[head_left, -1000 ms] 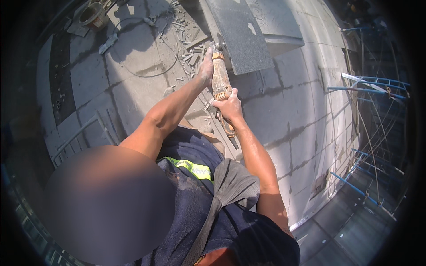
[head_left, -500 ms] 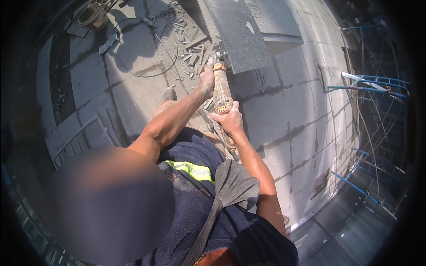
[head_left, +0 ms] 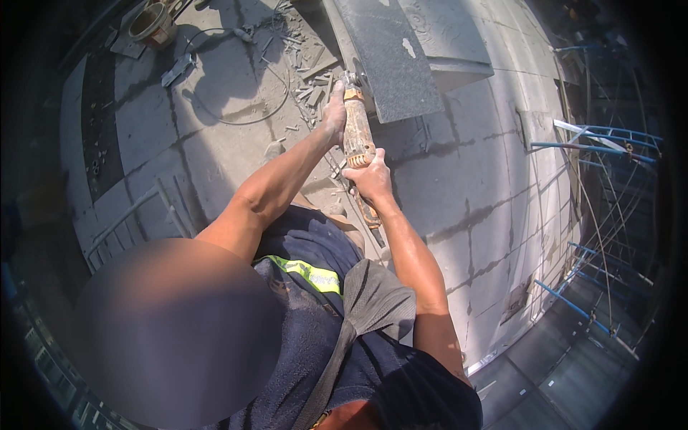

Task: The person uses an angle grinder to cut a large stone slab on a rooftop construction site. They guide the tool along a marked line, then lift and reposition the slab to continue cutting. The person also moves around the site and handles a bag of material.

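Observation:
Both my hands grip a dusty orange angle grinder (head_left: 357, 132). My left hand (head_left: 335, 115) is closed round its front end near the metal head, and my right hand (head_left: 373, 178) is wrapped round the rear of the body. The grinder's head and disc are at the left long edge of a dark grey stone slab (head_left: 394, 72), close to its near corner. Whether the disc touches the stone I cannot tell. The slab lies over a lighter block and its near end sticks out past it.
Broken stone strips (head_left: 312, 93) litter the paving left of the slab, with a cable (head_left: 244, 122) looping there. A bucket (head_left: 153, 27) stands at the far left. A metal railing (head_left: 136, 211) is at the left. Blue scaffold frames (head_left: 595, 147) line the right edge.
The grinder and both hands have shifted slightly away from me along the slab's edge. Both hands keep their hold. The view has shifted a little.

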{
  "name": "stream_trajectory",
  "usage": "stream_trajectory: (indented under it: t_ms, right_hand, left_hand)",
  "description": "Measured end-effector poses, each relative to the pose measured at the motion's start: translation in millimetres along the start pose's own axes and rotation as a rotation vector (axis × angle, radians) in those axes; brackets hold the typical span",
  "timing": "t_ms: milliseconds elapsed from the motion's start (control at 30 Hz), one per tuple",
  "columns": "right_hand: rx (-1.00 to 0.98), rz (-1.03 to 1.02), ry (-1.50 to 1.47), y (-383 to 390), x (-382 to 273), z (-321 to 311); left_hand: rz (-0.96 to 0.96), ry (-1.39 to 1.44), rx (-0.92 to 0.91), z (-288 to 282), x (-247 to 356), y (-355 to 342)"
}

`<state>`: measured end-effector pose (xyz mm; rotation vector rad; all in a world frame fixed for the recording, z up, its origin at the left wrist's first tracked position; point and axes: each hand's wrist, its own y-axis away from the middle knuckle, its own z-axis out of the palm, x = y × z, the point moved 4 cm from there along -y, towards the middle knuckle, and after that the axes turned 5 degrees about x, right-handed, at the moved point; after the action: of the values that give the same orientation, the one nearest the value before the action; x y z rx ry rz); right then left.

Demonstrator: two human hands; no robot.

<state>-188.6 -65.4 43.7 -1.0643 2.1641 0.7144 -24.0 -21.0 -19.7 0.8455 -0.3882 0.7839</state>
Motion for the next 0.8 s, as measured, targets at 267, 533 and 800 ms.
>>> stream_trajectory:
  t_ms: [267, 533, 800]
  right_hand:
    - [-0.064, 0.129, -0.024, 30, -13, -15]
    - [-0.085, 0.135, -0.076, 34, 20, -7]
    - [-0.021, 0.009, 0.019, 35, 19, -10]
  left_hand:
    - [-0.045, 0.044, -0.025, -2, -11, 24]
    - [-0.075, 0.057, -0.051, -5, -25, 33]
    - [-0.067, 0.072, -0.038, -8, -28, 29]
